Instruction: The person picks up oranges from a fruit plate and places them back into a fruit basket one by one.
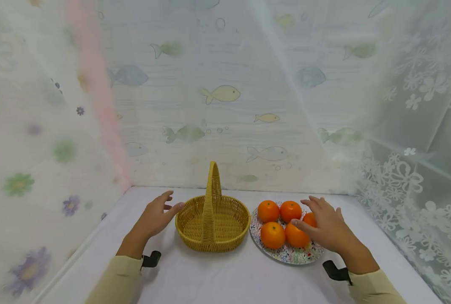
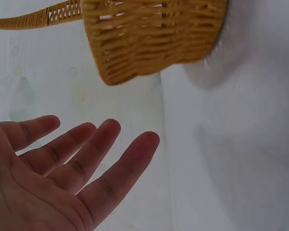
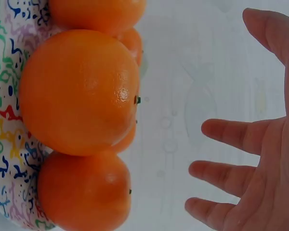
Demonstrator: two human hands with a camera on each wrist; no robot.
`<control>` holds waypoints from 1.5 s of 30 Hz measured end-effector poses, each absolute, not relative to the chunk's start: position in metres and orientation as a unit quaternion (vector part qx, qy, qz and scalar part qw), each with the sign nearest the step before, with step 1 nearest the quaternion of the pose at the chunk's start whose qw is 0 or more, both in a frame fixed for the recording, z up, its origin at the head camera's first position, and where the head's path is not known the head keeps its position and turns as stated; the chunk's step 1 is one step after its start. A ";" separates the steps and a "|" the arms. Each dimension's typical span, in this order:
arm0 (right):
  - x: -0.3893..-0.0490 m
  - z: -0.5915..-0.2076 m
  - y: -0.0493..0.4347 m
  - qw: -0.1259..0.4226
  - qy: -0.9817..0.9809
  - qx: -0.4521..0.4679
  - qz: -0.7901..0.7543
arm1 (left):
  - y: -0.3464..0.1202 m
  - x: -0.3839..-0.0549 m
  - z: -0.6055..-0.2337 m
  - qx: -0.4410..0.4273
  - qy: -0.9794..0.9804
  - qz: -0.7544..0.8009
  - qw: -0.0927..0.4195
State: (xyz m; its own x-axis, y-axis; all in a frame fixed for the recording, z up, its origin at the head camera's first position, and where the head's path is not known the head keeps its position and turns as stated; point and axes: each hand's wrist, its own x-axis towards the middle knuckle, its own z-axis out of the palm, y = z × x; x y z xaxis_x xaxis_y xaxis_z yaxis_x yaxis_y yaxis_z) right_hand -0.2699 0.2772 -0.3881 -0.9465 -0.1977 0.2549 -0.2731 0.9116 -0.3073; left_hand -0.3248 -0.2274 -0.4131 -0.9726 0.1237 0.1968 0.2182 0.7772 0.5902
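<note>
Tabletop [image 1: 187, 278]: white.
Basket [image 1: 221, 245]: woven, upright, centre.
Plate [image 1: 286, 256]: speckled, right of basket.
Left grip [image 1: 156, 216]: spread, empty, just beside basket.
Right grip [image 1: 329, 226]: spread, empty, over plate's right edge.
Oranges [image 1: 272, 235]: five, together on plate.

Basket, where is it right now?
In the head view, the basket stands slightly left of centre, between the left hand and the plate of oranges; the left wrist view shows it at the top.

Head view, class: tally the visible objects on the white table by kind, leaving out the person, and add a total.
Oranges: 5
Patterned plate: 1
Woven basket: 1
Total: 7
</note>
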 end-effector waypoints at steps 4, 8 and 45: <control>-0.273 -0.392 0.282 0.104 -0.968 0.110 0.202 | -0.224 -0.327 -0.421 -0.064 -0.928 -0.363 0.062; -0.277 -0.399 0.290 0.096 -0.965 0.097 0.222 | -0.223 -0.330 -0.430 -0.035 -0.911 -0.410 0.038; -0.298 -0.443 0.338 0.014 -0.938 0.032 0.345 | -0.239 -0.338 -0.452 0.039 -0.749 -0.646 -0.144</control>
